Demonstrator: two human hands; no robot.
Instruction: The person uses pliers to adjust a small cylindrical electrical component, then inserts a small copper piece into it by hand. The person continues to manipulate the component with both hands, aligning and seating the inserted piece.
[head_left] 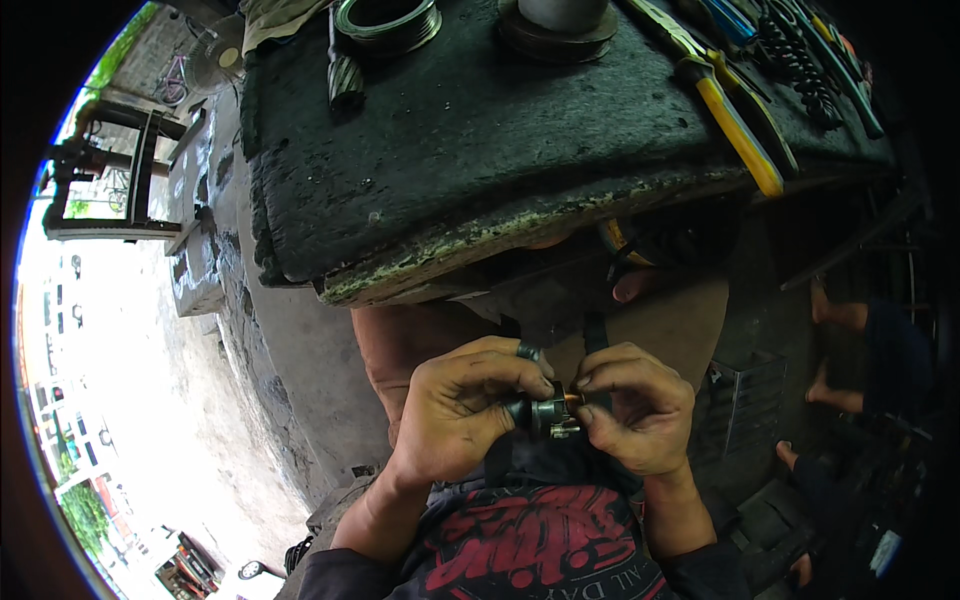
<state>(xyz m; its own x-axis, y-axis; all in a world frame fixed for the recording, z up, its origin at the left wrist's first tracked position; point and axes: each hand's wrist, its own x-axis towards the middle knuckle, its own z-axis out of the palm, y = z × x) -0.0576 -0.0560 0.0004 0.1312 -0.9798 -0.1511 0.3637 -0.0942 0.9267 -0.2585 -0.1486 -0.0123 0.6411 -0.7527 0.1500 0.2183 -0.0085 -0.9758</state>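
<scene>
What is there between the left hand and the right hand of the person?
In the head view, a small dark metal part with a coppery tip lies between the left hand and the right hand; fingers of both pinch it.

Yellow-handled pliers [738, 128] and wire coil [388, 22] on workbench [470, 150]

The workbench top [480, 150] is matt black, its front edge flaking to pale grey-green. On it, toward its right end, lie screwdrivers with yellow handles [738, 130], and beyond them a blue-handled tool [728, 20]. At its far edge a coil of wire [388, 22] shines silver-grey. Below the bench, the left hand [455, 410] is smudged dark with grease and wears a dark ring [528, 351]; it grips a small black metal part [545, 413] with a copper-orange tip. The shirt [530, 545] beneath is black with red lettering.
</scene>
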